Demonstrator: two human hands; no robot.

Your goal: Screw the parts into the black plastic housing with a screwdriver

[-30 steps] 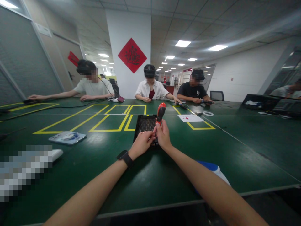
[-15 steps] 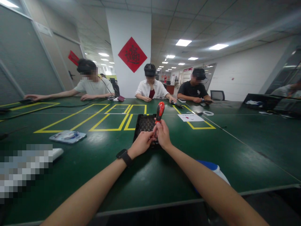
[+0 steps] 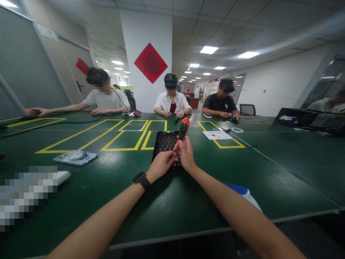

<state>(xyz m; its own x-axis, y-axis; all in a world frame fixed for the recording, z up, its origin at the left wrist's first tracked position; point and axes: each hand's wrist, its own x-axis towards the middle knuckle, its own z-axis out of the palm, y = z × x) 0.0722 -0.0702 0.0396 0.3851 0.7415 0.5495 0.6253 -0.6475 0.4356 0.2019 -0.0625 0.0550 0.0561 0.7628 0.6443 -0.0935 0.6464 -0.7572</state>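
Observation:
My right hand (image 3: pixel 187 154) is closed round a red and black screwdriver (image 3: pixel 183 128), held nearly upright with its handle on top. The fingers sit at the base of the handle and along the shaft. My left hand (image 3: pixel 162 162), with a black watch (image 3: pixel 142 180) on the wrist, pinches at the shaft's lower end. Whatever lies between its fingertips is too small to make out. Both hands are over the near part of an open black case (image 3: pixel 165 141), which holds rows of small pieces, probably bits. My hands cover its near right side.
On the green table (image 3: pixel 215 205) are yellow tape outlines, a clear flat packet (image 3: pixel 75 157) at left and a white paper (image 3: pixel 217 135). A blue and white object (image 3: pixel 241 196) lies partly behind my right forearm. A tape roll (image 3: pixel 237 130) is farther back. Several people sit opposite.
My hands stay at the near part of the case with only slight finger movement. Across the table, the middle person has drawn a dark object in from the right.

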